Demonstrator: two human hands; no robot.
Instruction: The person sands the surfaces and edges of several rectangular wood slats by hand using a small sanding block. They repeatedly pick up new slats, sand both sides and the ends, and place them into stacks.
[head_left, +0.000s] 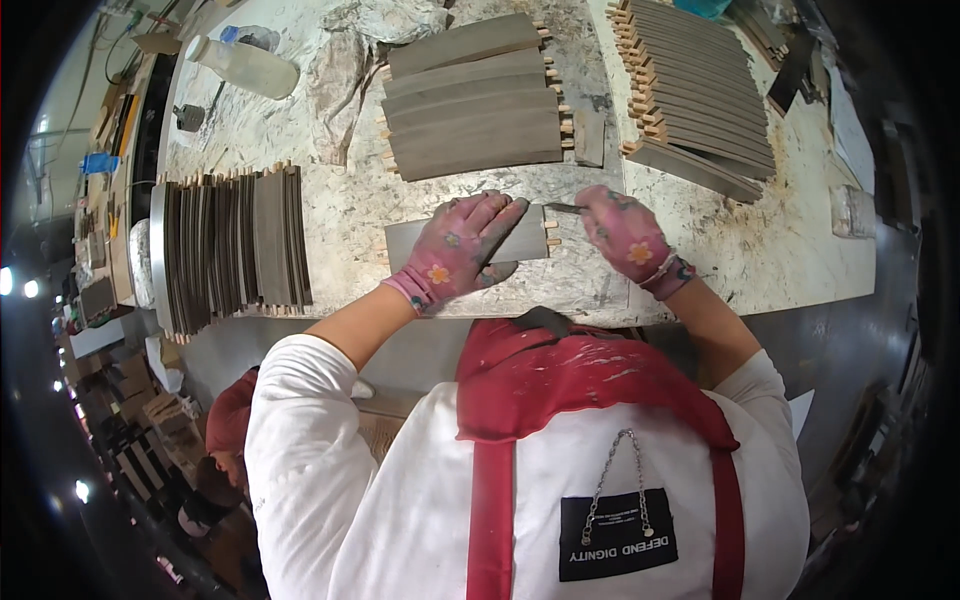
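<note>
A grey wooden panel [527,232] with pale dowels on its ends lies near the front edge of the table. My left hand [458,240], in a pink flowered glove, rests flat across it, fingers stretched out and thumb apart. Just beyond the panel's right end is my right hand [625,232], gloved alike. Its fingers are closed around a thin, dark, blade-like tool [563,208] that points left toward the panel's dowelled end. The tool's handle is hidden in the glove, and whether its tip touches the panel I cannot tell.
Grey dowelled panels [470,120] lie overlapping behind my hands. More stand in a row [232,240] at left, and a leaning stack [700,100] fills the far right. A whitish bottle [245,68] and crumpled cloth [345,85] lie far left. Another person [232,420] is below left.
</note>
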